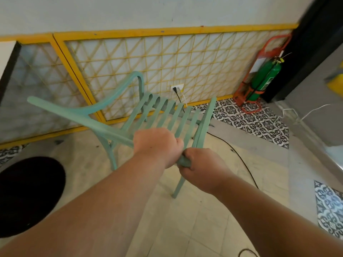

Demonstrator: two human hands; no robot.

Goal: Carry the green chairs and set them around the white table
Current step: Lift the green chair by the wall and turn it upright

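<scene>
both hands grip one green chair (163, 115) at the top corner of its slatted back: the left hand (157, 145) is fisted around the top rail, the right hand (202, 167) wrapped around the side post. the chair tilts toward the camera (seat facing the yellow lattice panel (167, 58)), its legs over beige floor tiles (185, 229). a green cylinder (265, 80) sits in a red stand (246, 101); its label is unreadable.

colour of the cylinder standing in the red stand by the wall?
Green cylinder, with a small yellow tag near its top. Head view, upper right.
</scene>
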